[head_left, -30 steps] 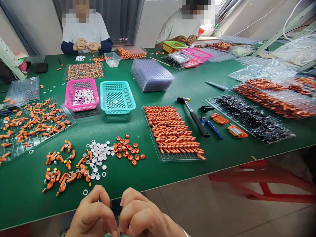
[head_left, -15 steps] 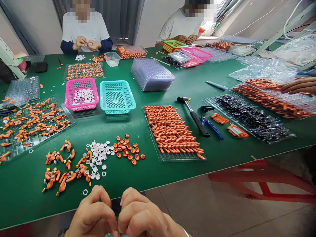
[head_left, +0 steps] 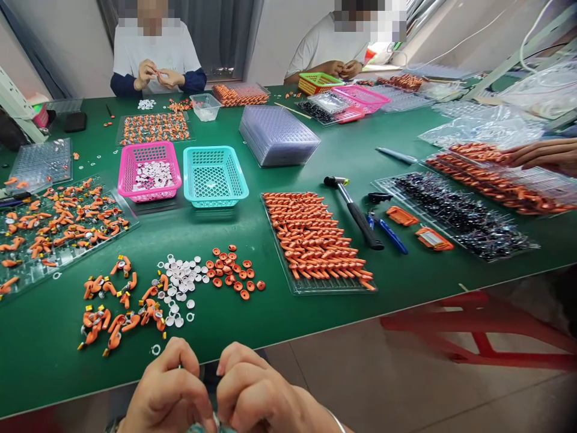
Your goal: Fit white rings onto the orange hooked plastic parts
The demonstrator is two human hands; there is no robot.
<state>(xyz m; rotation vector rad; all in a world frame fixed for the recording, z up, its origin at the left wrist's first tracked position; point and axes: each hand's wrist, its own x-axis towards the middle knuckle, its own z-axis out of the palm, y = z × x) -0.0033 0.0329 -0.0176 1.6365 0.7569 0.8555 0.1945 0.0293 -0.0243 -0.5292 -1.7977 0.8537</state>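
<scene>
My left hand and my right hand are at the bottom centre, in front of the table's near edge. Both have curled fingers, with the fingertips close together low in the view. What they pinch is hidden by the fingers. Beyond them on the green table lie loose orange stem-shaped parts with yellow ends, a heap of white round caps and a group of orange round cups. Right of these, a clear tray holds rows of orange parts.
Pink basket with white pieces; turquoise basket; stacked clear trays; hammer; blue-handled tool; tray of black wired parts. Two people sit opposite; another person's hand is at right. A red stool stands below.
My hands have shifted very slightly, still close together. At the right edge, the other person's hand has moved a little left over the orange parts.
</scene>
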